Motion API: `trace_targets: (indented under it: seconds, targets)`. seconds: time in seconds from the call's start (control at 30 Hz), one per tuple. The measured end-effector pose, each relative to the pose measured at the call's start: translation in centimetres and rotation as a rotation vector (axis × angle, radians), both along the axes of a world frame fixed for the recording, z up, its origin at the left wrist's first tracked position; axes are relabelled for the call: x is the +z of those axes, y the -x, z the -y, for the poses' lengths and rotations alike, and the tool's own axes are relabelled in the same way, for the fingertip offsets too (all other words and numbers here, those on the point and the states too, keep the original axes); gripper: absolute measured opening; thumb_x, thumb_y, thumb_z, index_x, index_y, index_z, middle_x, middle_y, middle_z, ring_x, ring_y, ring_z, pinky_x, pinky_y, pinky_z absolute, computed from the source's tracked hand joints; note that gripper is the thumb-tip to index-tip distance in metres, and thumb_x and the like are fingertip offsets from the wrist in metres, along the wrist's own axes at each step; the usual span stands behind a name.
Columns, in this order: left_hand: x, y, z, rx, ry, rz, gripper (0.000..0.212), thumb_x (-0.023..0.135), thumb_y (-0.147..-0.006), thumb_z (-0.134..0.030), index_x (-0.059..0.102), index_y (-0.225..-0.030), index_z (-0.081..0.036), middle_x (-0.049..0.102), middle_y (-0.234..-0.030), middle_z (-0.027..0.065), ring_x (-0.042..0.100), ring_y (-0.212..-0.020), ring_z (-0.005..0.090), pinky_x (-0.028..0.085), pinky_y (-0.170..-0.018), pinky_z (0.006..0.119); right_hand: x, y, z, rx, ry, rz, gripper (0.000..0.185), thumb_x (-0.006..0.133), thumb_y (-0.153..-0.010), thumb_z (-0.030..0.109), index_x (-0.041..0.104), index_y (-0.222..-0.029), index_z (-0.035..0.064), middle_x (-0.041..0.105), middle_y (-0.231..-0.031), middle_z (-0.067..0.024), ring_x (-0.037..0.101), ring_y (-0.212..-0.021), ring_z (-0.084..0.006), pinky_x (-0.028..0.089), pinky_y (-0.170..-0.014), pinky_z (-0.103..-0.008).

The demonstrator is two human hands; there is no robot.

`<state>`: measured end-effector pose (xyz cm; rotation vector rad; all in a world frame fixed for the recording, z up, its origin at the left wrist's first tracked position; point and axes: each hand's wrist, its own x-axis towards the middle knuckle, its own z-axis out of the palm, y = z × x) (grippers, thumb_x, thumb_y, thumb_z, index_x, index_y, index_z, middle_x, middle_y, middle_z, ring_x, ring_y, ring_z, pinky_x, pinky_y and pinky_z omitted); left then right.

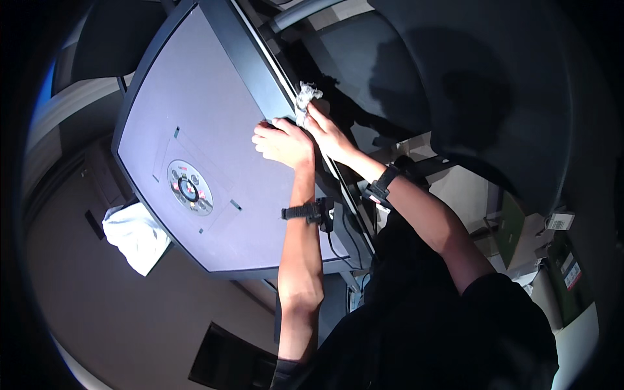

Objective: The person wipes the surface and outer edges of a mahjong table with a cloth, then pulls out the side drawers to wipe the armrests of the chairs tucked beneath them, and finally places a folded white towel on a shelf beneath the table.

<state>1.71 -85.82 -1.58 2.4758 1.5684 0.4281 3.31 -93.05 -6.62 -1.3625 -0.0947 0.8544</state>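
My left hand (286, 145) rests over the dark border of a large flat panel (219, 92) with a pale lilac face, its fingers curled. Whether it grips anything is hidden beneath the fingers. Just to its right, my right hand (331, 140) pinches a crumpled white tissue or cloth (307, 95) against the panel's long side edge, where a thin white strip (265, 48) runs. A round printed disc (190, 187) lies flat on the panel face, with several small dark corner marks around it. Black straps circle both wrists, and a small device sits on the left one.
A dark chair or seat shape (492, 87) bearing my shadow fills the upper right. White cloth or plastic (134, 236) sticks out by the panel's far left edge. Thin black cables (336, 251) hang near my left wrist. Boxes (512, 234) stand at the right.
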Motion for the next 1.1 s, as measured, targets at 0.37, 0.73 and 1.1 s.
trace_targets:
  seconds: [0.37,0.73,1.1]
  targets:
    - [0.6,-0.9,1.3,0.04,0.003,-0.143,0.029,0.039,-0.093,-0.023,0.048,-0.105,0.002,0.047,-0.1,0.0187,0.047,-0.093,0.0355,0.037,-0.081,0.044,-3.2,-18.3,-12.9,-0.047,-0.106,0.358,0.041,0.041,-0.099,0.03,0.046,-0.128,0.002,0.061,-0.11,-0.0194,0.058,-0.105,-0.033,0.043,-0.091,-0.038]
    - [1.1,-1.1,0.8,0.04,0.129,-0.107,0.031,0.046,-0.087,-0.016,0.048,-0.11,0.005,0.048,-0.101,0.0201,0.045,-0.094,0.036,0.035,-0.081,0.043,-3.5,-33.7,-23.5,0.054,0.057,0.561,0.037,0.041,-0.098,0.027,0.051,-0.126,0.0055,0.056,-0.124,-0.0104,0.05,-0.116,-0.0232,0.036,-0.103,-0.0364]
    - [1.1,-1.1,0.6,0.083,0.236,-0.069,0.037,0.049,-0.084,-0.019,0.049,-0.112,0.004,0.05,-0.106,0.0196,0.045,-0.098,0.035,0.034,-0.086,0.043,-1.2,-35.8,-26.1,0.144,0.393,1.375,0.038,0.042,-0.097,0.023,0.05,-0.131,0.0073,0.05,-0.134,-0.0108,0.045,-0.124,-0.0274,0.032,-0.107,-0.039]
